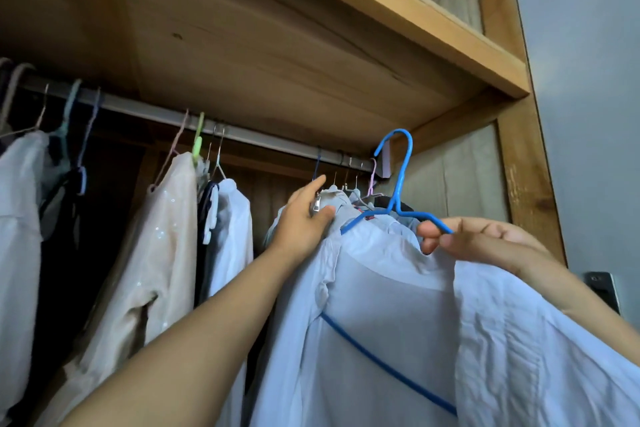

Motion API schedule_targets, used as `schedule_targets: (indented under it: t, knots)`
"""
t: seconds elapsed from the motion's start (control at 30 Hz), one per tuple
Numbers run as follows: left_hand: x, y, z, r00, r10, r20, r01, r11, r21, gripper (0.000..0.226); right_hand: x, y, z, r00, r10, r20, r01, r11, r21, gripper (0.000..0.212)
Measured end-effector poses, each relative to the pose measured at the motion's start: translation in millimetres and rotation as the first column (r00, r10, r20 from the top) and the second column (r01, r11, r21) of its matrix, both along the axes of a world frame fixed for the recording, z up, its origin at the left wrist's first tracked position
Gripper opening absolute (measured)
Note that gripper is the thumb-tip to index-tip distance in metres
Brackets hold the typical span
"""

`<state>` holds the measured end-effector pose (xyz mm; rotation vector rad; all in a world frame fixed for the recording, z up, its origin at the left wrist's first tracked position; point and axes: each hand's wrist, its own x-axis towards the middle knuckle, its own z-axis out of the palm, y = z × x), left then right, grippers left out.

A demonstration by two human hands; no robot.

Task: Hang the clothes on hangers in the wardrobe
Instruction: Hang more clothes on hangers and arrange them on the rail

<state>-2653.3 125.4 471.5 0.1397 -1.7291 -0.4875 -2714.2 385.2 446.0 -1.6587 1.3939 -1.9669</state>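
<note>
Your right hand (pixel 481 241) pinches the blue hanger (pixel 398 191) at its shoulder, the pale blue shirt (pixel 398 315) draped on it, hook just below the rail (pixel 242 133) at the wardrobe's right end. Your left hand (pixel 304 218) presses the hung clothes (pixel 341 203) aside, fingers loosely on them. Hold that gap open, lift the hook over the rail, then let it settle

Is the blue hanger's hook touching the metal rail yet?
Apart. The head view shows the blue hanger's hook held in front of the wardrobe's side panel, with a clear gap to the rail. The right hand pinches the hanger's shoulder.
</note>
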Motion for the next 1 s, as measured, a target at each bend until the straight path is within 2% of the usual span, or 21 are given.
schedule_targets:
  t: [0.1,0.23,0.33,0.43,0.5,0.53,0.6,0.67,0.7,0.77,0.87,1.0]
  knots:
    - [-12,-6,21,0.997,0.049,0.066,-0.041,0.993,-0.114,0.050,0,0,1,0.999,0.010,0.037,-0.010,1.000,-0.009,0.024]
    - [-24,-23,31,0.972,0.205,0.113,-0.191,0.974,-0.119,0.008,0,3,-1,0.997,0.040,0.072,-0.036,0.998,-0.055,0.034]
    - [-20,-31,30,0.912,0.396,0.106,-0.383,0.916,-0.124,0.019,0,9,-1,0.997,0.034,0.072,-0.029,0.997,-0.066,0.036]
    - [-20,-38,26,0.800,0.581,0.151,-0.556,0.812,-0.179,0.025,2,19,-3,0.999,0.030,0.044,-0.026,0.996,-0.087,0.016]
    - [-22,-45,23,0.825,0.523,0.215,-0.514,0.852,-0.101,0.026,2,24,-6,0.999,-0.021,-0.037,0.018,0.997,-0.073,0.022]
    - [-22,-46,21,0.864,0.436,0.254,-0.442,0.896,-0.036,0.025,1,25,-8,1.000,-0.024,-0.018,0.023,0.997,-0.078,0.017]
    - [-20,-44,14,0.946,0.141,0.292,-0.177,0.979,0.101,0.018,0,25,-10,1.000,-0.012,0.019,0.013,0.996,-0.089,0.016]
    - [-11,-34,4,0.935,-0.153,0.320,0.069,0.964,0.258,0.030,2,24,-11,0.999,-0.012,0.032,0.015,0.996,-0.093,0.015]
    - [-5,-30,0,0.922,-0.227,0.315,0.129,0.945,0.302,0.032,3,23,-11,0.999,-0.007,0.038,0.010,0.995,-0.097,0.016]
    - [5,-32,-6,0.904,-0.291,0.313,0.170,0.916,0.363,0.034,7,19,-7,0.997,0.022,0.073,-0.013,0.993,-0.114,0.012]
    - [19,-43,-9,0.916,-0.310,0.253,0.192,0.895,0.403,0.042,13,9,4,0.998,0.041,0.055,-0.036,0.995,-0.096,0.018]
    - [32,-48,-17,0.943,-0.290,0.166,0.202,0.890,0.408,0.035,19,3,17,0.988,0.121,0.095,-0.110,0.987,-0.115,0.017]
